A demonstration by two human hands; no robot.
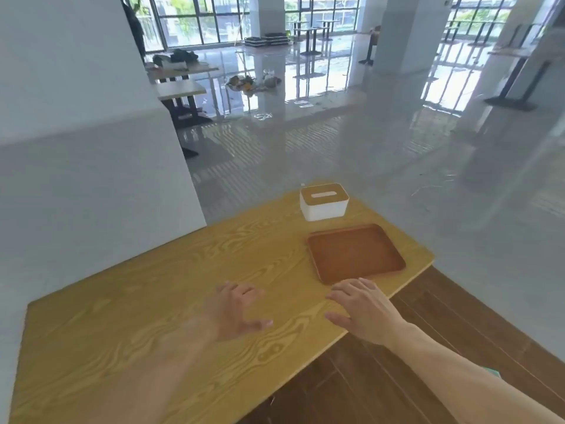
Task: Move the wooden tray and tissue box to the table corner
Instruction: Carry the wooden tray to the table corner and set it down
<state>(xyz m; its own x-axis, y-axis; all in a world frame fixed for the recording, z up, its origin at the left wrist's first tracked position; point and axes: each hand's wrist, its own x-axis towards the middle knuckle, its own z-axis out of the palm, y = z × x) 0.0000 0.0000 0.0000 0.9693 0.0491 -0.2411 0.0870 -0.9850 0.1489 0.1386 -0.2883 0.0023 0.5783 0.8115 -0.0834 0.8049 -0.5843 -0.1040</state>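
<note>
Wooden tray (pixel 356 253): lying flat near the worktop (pixel 171 289) far right corner. Tissue box (pixel 324 201): sitting just beyond the tray, apart from it. Left hand (pixel 235 310) and right hand (pixel 363 310): both hovering open, fingers spread, holding nothing, right fingertips just short of the tray.

Yellow wood-grain table (pixel 153 301) — wooden tray (pixel 354 254) and tissue box (pixel 324 201) on it.

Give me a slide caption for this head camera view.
Both empty hands, left hand and right hand, hover near wooden tray and tissue box.
</note>
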